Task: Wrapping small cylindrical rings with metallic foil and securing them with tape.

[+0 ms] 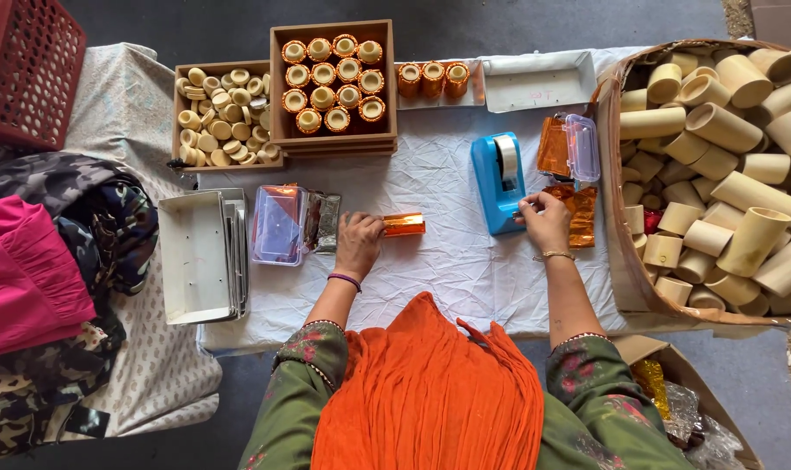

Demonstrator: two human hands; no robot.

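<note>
left hand (359,239) pinches orange-wrapped tube (404,224); right hand (545,218) fingers (grip unclear) at blue tape dispenser (498,181).

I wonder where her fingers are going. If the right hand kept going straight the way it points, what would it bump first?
Most likely the blue plastic tape dispenser: the right hand's fingertips already sit at its edge.

Blue tape dispenser (498,181), orange foil tube (404,224), red crate (25,70), white cloth (439,261).

A single head-worn camera is looking steeply down from close above the white-clothed table (430,261), centring on the blue tape dispenser (498,183).
</note>
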